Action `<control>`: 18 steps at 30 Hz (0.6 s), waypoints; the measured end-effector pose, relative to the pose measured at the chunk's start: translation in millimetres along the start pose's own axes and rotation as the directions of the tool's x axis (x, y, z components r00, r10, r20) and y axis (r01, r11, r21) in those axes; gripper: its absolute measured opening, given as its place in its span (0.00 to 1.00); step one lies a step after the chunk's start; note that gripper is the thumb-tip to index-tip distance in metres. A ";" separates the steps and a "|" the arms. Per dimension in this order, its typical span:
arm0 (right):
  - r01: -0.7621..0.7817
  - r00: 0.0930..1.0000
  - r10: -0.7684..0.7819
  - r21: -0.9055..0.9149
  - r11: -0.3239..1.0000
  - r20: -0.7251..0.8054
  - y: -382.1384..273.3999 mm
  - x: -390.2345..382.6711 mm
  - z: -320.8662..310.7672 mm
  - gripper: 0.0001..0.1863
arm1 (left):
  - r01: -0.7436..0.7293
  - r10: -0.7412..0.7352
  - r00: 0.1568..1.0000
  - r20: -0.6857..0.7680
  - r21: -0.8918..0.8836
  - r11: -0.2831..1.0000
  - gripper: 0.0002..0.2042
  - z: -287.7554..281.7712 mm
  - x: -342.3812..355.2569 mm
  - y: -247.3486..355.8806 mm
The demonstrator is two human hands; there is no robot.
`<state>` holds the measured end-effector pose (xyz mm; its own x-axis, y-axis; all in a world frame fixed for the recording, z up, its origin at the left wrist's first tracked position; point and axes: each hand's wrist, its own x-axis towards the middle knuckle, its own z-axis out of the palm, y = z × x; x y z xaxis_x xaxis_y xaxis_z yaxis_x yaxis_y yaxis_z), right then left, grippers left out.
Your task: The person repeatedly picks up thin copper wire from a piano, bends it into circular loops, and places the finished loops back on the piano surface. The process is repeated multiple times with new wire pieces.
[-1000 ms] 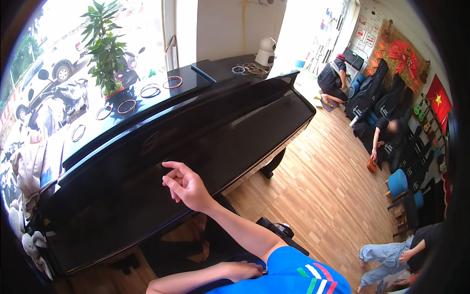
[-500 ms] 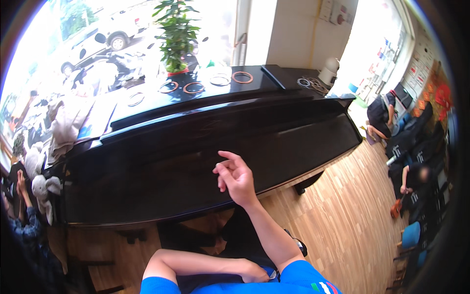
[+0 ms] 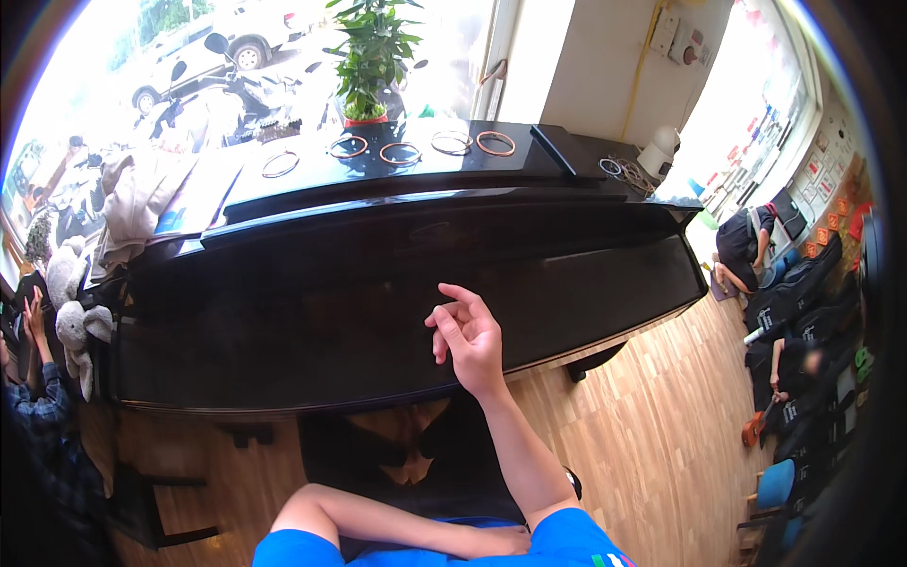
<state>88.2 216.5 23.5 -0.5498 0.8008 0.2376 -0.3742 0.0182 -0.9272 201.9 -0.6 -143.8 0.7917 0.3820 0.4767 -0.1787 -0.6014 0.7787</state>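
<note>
My right hand [image 3: 468, 335] is raised over the closed lid of a black upright piano [image 3: 283, 340], fingers loosely bent and apart, with nothing held. My left forearm lies across my lap, where my left hand [image 3: 501, 541] rests low in view with its fingers mostly hidden. Along the bright piano top lie several thin rings or coils [image 3: 496, 154] in copper and silver colours. A folded grey cloth [image 3: 128, 213] and papers [image 3: 189, 203] occupy its left part, and grey plush toys [image 3: 74, 323] hang beside the left end.
A potted plant [image 3: 364, 76] stands by the window. A white device [image 3: 659, 153] sits at the top's right end. Another person's hands [image 3: 36, 321] are at far left. Two people [image 3: 742, 241] crouch among guitar cases [image 3: 794, 293] at right, near a blue chair [image 3: 775, 482].
The view has swung left, bringing the person at far left into sight and shifting the piano to the centre. My right hand keeps its loose raised pose; my left stays low.
</note>
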 end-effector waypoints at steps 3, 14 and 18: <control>0.007 1.000 -0.007 -0.010 1.000 -0.017 -1.0 -2.2 -0.5 0.17 | 0.192 -0.086 0.867 0.491 -0.170 0.967 0.13 -44.1 -4.9 12.1; -0.011 1.000 0.011 -0.022 1.000 0.005 0.1 -0.1 -1.9 0.17 | -0.085 0.119 0.975 -0.186 0.184 0.979 0.15 -35.1 23.3 30.7; -0.003 1.000 0.003 -0.011 1.000 -0.004 0.9 -0.1 -1.6 0.17 | 0.136 -0.164 0.935 0.313 0.111 0.984 0.14 -76.8 14.3 58.1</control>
<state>89.1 217.3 22.2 -0.5481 0.8030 0.2339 -0.3645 0.0224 -0.9309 157.9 23.8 -60.4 0.9530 0.2362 0.1899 -0.0035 -0.6181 0.7861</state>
